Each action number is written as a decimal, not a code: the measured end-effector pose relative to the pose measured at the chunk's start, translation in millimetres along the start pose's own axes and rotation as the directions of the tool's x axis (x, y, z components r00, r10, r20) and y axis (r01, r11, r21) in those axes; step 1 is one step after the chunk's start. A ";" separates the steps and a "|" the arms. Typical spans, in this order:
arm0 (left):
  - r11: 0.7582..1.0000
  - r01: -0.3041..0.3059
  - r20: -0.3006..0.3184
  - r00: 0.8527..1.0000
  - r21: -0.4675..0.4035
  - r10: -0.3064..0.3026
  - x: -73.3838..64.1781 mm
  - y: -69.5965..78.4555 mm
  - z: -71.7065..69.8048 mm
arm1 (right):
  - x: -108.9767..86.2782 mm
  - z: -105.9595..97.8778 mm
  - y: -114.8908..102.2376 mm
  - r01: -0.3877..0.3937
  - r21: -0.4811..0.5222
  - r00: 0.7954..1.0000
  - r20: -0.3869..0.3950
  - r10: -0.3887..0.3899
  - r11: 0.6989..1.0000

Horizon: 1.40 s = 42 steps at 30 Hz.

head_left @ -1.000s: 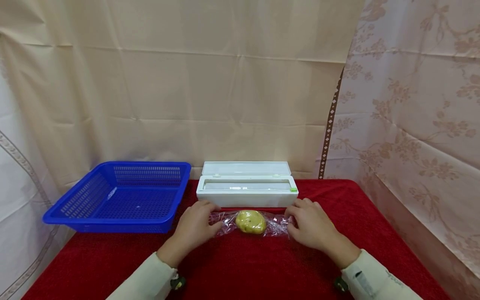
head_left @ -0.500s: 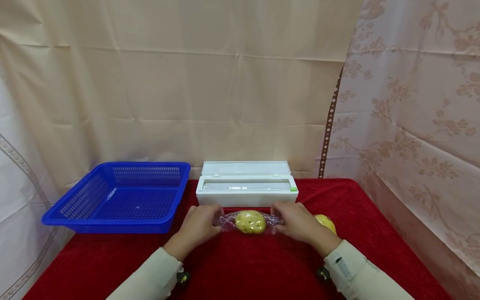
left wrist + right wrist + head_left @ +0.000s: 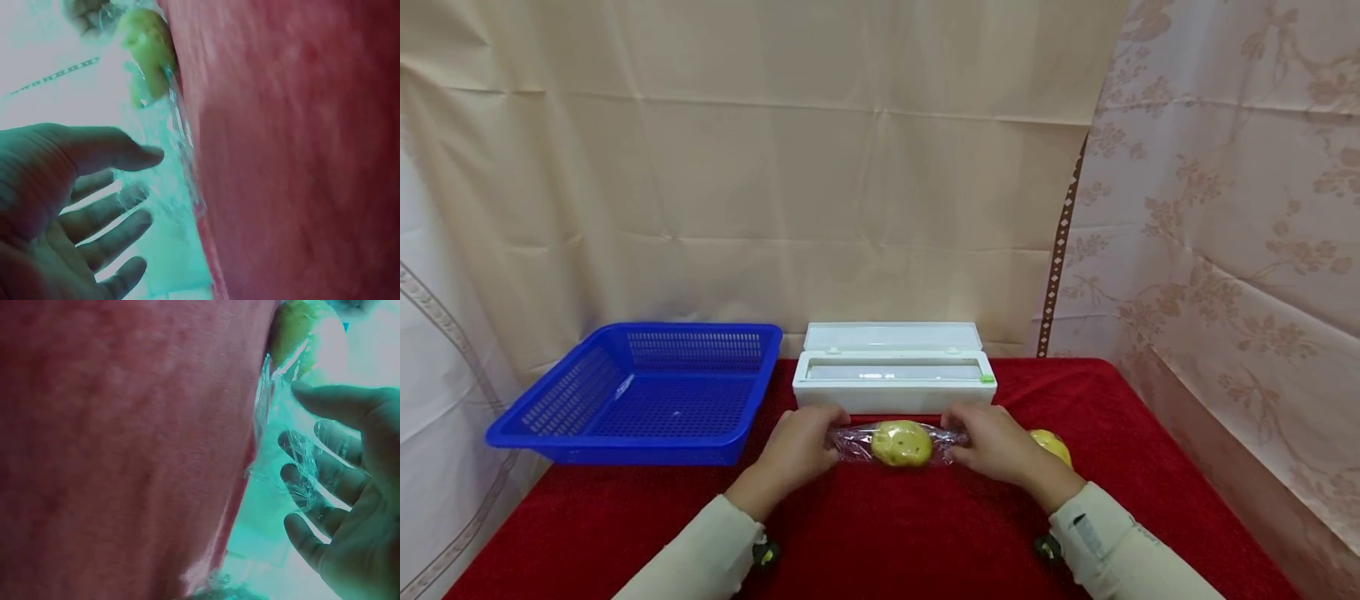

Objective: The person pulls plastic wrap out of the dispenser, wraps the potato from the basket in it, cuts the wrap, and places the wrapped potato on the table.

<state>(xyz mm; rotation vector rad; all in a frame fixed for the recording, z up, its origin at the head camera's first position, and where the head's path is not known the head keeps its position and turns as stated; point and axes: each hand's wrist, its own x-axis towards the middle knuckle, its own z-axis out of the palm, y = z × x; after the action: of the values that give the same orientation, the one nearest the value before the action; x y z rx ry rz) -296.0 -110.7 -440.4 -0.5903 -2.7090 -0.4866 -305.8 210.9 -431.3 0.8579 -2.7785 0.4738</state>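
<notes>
A potato (image 3: pixel 902 443) lies in clear cling film (image 3: pixel 856 442) on the red cloth, in front of a white dispenser box. The film spreads out to both sides of it. At its left end is my left hand (image 3: pixel 800 446); in the left wrist view the thumb (image 3: pixel 119 150) and loosely bent fingers stand apart, with film at the fingertips. My right hand (image 3: pixel 992 442) is at the other end. Its fingers (image 3: pixel 337 478) are spread, seen through the film in the right wrist view, and the thumb is apart from them, near the potato.
The white cling film dispenser (image 3: pixel 895 398) stands behind the hands, lid raised, a green slider (image 3: pixel 987 379) at its right. A blue plastic basket (image 3: pixel 647 457) is at the left. Another potato (image 3: pixel 1051 446) shows partly behind my right wrist. Curtains hang behind the table.
My right hand has moved left, closer to the potato, and my left hand slightly right, bunching the film. The second potato has come into sight. Over the last half second the hands hardly moved.
</notes>
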 end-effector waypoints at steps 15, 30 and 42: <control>0.048 0.539 0.530 0.839 -0.841 -0.125 -41.3 79.1 11.8 | 23.9 -3.8 -16.4 0.097 0.260 0.993 0.047 -0.112 0.961; -0.202 0.510 0.546 0.810 -0.836 -0.213 -32.6 81.6 19.3 | 41.1 3.1 -20.7 -0.077 0.392 0.989 0.144 0.022 0.917; 0.100 0.548 0.519 0.826 -0.830 -0.222 -36.3 71.8 6.4 | 3.0 -4.1 -44.4 -0.302 0.609 0.949 0.262 0.173 0.733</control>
<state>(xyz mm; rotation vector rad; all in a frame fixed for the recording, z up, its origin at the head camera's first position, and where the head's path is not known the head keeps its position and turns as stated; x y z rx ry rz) -234.0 -58.9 -441.4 -0.0831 -2.3639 -2.5833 -282.4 176.1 -415.9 0.6678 -2.9280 1.5454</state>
